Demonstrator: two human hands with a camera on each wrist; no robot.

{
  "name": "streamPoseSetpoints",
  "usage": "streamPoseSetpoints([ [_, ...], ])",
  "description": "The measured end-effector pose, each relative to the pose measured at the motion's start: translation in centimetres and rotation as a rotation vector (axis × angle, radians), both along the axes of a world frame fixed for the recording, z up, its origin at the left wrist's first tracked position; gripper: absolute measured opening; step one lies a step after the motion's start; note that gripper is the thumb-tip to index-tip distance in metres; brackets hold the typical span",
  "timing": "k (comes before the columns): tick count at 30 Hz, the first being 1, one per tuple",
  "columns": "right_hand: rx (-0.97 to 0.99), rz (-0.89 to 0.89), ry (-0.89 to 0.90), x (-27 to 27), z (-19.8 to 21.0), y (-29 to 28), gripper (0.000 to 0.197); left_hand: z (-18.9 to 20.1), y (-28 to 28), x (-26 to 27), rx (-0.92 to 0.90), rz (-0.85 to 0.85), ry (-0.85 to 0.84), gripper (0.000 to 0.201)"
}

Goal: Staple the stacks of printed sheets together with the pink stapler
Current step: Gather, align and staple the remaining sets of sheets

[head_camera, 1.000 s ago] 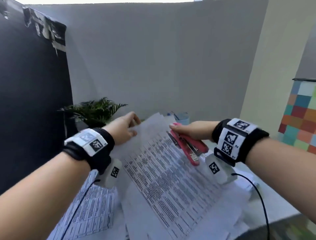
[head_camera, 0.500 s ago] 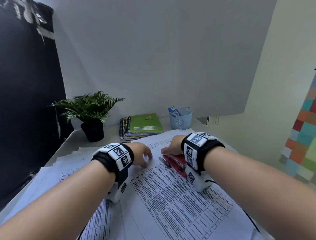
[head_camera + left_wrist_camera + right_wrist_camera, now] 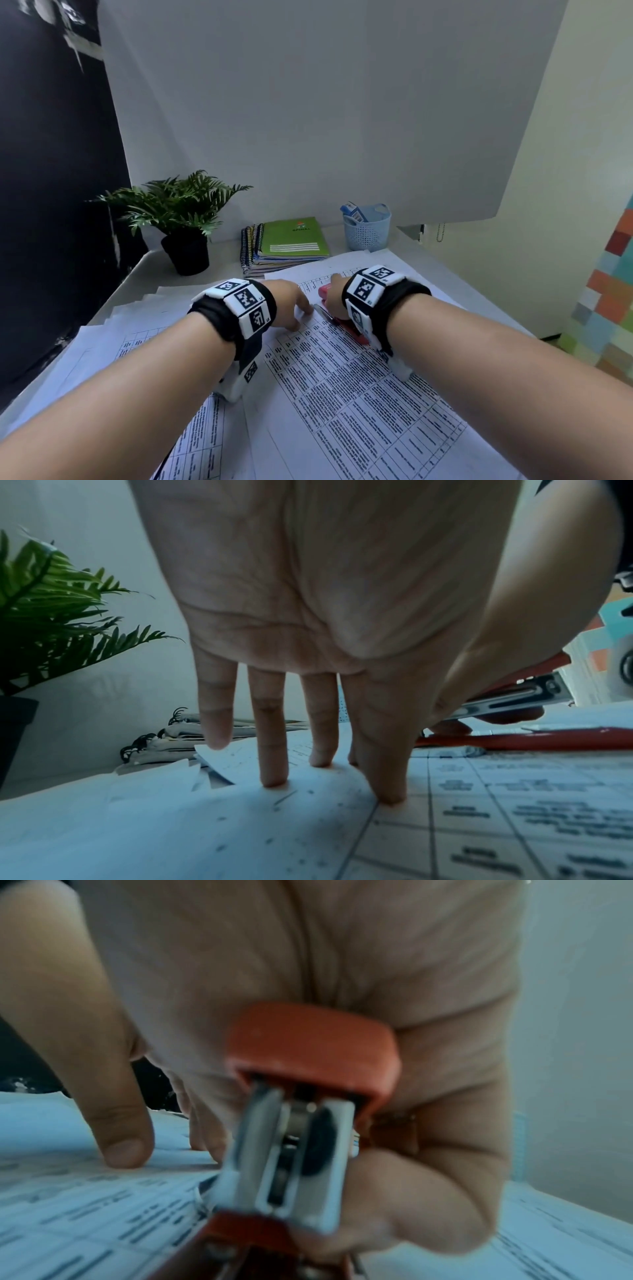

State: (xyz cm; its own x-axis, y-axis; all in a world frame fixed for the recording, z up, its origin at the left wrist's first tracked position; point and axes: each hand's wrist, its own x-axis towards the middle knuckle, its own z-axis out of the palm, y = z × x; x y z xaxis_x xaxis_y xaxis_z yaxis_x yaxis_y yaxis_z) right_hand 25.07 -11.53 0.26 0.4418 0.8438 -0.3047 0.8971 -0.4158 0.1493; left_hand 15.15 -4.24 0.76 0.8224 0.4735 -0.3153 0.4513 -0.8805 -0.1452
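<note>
A stack of printed sheets (image 3: 359, 394) lies flat on the table in front of me. My left hand (image 3: 291, 305) presses its upper left part with straight fingers (image 3: 274, 750), the fingertips on the paper (image 3: 514, 818). The pink stapler (image 3: 346, 325) sits at the stack's top edge, just right of the left hand. My right hand (image 3: 334, 294) grips it from above, palm on the pink top (image 3: 308, 1047). The stapler (image 3: 514, 737) stands with its metal arm raised off the pink base. The paper between its jaws is hidden.
More loose printed sheets (image 3: 120, 329) spread to the left. At the back stand a potted fern (image 3: 181, 219), a pile of spiral notebooks (image 3: 291, 240) and a small blue basket (image 3: 366, 226). A grey wall closes the far side.
A second ago both hands held the stack and stapler raised in the air. The stack now lies flat on the table, and both hands have come down onto it.
</note>
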Motion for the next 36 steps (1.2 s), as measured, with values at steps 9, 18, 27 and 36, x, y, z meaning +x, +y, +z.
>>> streamPoseSetpoints([
  [9,-0.017,0.031,-0.152,0.3,-1.0,1.4,0.044,-0.2,0.1,0.1,0.002,-0.012,0.033,0.05],
  [18,-0.037,0.007,-0.062,1.3,0.7,0.0,0.049,-0.1,-0.1,0.2,0.023,-0.047,0.064,0.048],
  [27,-0.023,0.067,-0.045,0.7,1.9,-1.1,0.048,0.0,-0.1,0.2,0.024,-0.052,0.067,0.047],
  [36,-0.028,-0.002,-0.034,1.6,1.4,-0.4,0.052,0.0,-0.1,0.2,0.017,-0.047,0.056,0.046],
])
